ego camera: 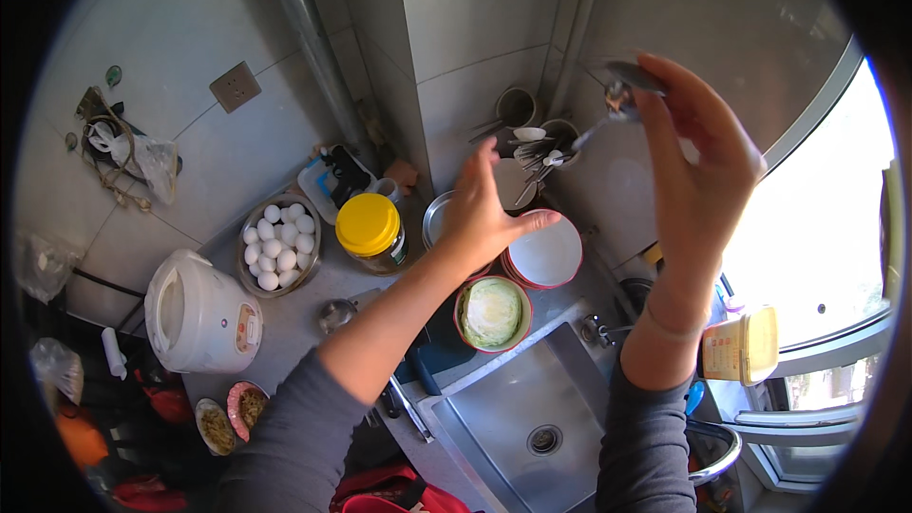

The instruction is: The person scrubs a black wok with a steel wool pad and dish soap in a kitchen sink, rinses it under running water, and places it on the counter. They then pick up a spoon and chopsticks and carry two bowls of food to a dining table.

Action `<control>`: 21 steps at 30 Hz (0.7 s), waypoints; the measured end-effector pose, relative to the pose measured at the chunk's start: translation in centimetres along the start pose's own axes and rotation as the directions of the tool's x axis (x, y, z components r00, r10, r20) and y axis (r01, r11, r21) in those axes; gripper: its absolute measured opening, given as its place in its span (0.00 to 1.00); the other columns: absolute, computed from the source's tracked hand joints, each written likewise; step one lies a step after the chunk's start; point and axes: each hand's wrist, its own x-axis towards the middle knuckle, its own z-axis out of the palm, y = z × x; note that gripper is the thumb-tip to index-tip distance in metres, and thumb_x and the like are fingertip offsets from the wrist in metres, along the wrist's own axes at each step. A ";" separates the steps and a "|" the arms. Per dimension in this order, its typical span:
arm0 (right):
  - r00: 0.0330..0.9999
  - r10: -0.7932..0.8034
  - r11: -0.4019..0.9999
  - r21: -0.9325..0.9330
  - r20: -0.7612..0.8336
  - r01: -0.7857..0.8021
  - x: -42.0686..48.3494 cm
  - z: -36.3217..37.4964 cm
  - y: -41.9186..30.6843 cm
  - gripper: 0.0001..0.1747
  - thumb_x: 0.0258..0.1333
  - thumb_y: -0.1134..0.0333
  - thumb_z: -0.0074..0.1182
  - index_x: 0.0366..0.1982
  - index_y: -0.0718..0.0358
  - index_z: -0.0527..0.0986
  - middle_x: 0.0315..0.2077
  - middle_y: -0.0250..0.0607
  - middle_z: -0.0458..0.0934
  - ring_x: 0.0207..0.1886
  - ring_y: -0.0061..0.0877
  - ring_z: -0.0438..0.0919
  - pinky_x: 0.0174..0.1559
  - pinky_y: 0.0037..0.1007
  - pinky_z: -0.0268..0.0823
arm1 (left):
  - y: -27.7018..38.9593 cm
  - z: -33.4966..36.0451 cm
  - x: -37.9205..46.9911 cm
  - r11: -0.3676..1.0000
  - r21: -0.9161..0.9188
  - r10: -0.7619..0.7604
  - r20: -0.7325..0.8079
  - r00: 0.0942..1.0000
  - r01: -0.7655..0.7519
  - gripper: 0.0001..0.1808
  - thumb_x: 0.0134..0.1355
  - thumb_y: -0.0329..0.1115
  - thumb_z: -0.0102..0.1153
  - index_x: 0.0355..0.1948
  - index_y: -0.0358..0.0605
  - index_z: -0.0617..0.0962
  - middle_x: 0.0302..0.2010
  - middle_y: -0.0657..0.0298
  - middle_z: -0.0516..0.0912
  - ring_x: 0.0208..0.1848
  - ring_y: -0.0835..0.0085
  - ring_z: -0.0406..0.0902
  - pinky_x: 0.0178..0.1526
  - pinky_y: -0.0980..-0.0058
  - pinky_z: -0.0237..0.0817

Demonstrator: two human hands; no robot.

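My right hand [702, 132] is raised at the upper right, its thumb and fingers pinching a small dark metallic object [634, 78]. Motion blur hides exactly what that object is. Lower and to the left, my left hand [484, 217] is empty, its fingers apart. It reaches above stacked white bowls with red rims [547, 249] and partly covers a round metal dish [433, 217]. Beyond its fingers, spoons and other utensils [538, 157] stick out of a holder in the corner. A red-rimmed bowl of pale green food [491, 313] stands below my left wrist.
The steel sink [513, 406] lies in front, with a faucet [597, 331] at its back edge. Leftward are a yellow-lidded jar [369, 228], a bowl of white eggs [278, 246] and a rice cooker [203, 313]. A plastic tub [741, 345] sits by the window at right.
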 end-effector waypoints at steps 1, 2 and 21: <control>0.999 0.050 0.996 0.071 0.013 -0.050 -0.4 -0.7 -0.8 0.12 0.50 0.83 0.57 0.39 0.68 0.82 0.28 0.34 0.83 0.29 0.15 0.78 0.37 0.18 0.71 | 1.5 -1.5 0.0 0.992 -0.023 0.126 -0.061 0.990 -0.127 0.67 0.40 0.57 0.79 0.70 0.38 0.51 0.59 0.45 0.69 0.60 0.59 0.72 0.59 0.62 0.67; 0.992 0.076 0.995 0.055 0.105 -0.082 -0.5 -2.0 -2.0 0.13 0.52 0.82 0.58 0.41 0.69 0.82 0.31 0.37 0.84 0.32 0.17 0.80 0.40 0.18 0.73 | 4.1 -3.1 0.4 0.964 -0.055 0.251 -0.120 0.961 -0.259 0.65 0.41 0.55 0.79 0.70 0.38 0.51 0.61 0.46 0.68 0.61 0.58 0.72 0.60 0.61 0.65; 0.824 0.146 0.989 -0.074 0.548 -0.126 -8.8 4.0 12.8 0.15 0.46 0.79 0.65 0.40 0.64 0.82 0.37 0.37 0.77 0.31 0.25 0.76 0.37 0.27 0.71 | -0.6 -6.0 -9.2 0.471 -0.736 -0.439 0.282 0.853 0.486 0.23 0.76 0.51 0.35 0.39 0.41 0.72 0.19 0.73 0.66 0.17 0.88 0.58 0.19 0.86 0.47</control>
